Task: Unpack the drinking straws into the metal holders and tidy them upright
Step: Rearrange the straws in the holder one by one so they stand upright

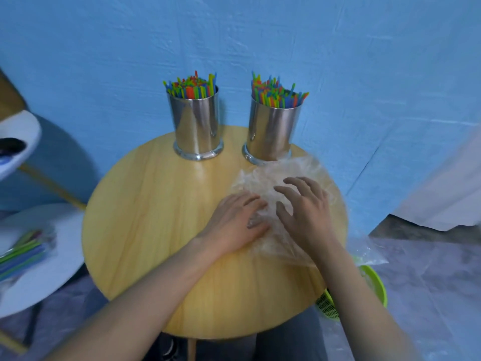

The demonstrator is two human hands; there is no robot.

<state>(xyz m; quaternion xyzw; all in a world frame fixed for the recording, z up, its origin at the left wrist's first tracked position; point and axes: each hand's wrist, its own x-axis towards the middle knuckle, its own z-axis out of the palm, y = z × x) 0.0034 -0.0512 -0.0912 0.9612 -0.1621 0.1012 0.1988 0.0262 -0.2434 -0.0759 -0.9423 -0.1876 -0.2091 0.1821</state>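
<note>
At far left a pack (23,252) of coloured straws lies on a white side table (52,282), blurred and wrapped in clear film; by the look of it, it is not yet unpacked. It should be light and floppy, so a grip round the middle of the bundle would hold better than a pinch at the slippery film.

On the round table (156,230) the left holder (197,126) stands at the far edge, packed with straws (192,87) that sit mostly upright with uneven tips. The left hand (234,222) lies flat, fingers straight and close together, pressing down the near left part of a clear bag (260,178). The bag looks thin, crinkled and almost weightless — likely to slide and spring back unless pinned, and easiest to gather by crumpling from an edge. I make out no straws in it.

The right holder (273,131) stands just behind the bag, and its straws lean outward a little on the right. They are light, smooth and bendable, so nudging the tips gently inward should suit them better than squeezing. The right hand (304,212) is over the bag with fingers spread and slightly bent — whether the fingertips touch the film I cannot tell. Below the table's right edge a green basket (372,285) shows, partly hidden.
</note>
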